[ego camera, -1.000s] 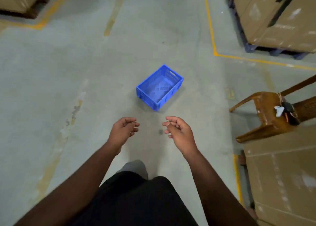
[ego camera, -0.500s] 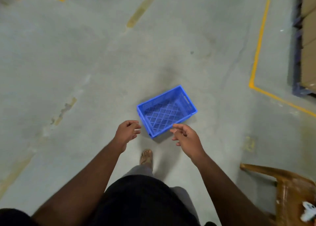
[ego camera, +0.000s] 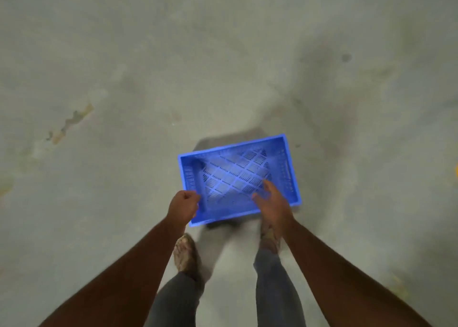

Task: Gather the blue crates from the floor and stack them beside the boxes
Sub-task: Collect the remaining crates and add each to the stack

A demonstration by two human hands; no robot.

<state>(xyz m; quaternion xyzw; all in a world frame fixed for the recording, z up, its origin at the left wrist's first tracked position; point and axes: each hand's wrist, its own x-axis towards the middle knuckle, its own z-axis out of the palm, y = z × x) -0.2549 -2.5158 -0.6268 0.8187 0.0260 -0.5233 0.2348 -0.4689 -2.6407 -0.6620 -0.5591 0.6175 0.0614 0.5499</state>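
I am reaching down for the crate (ego camera: 238,178), which is lying open-side up on the floor (ego camera: 124,79) just beyond my feet. Left hand (ego camera: 184,206) is clenching at its near-left corner; right hand (ego camera: 271,204), fingers loosely spread, is hovering over the near rim to lift evenly.

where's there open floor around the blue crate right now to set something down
Bare concrete floor lies beyond the blue crate's far rim, and wide to its left and right. It is crowded on the near side: the left hand is at the near-left corner, the right hand over the near rim, and both feet stand just behind.
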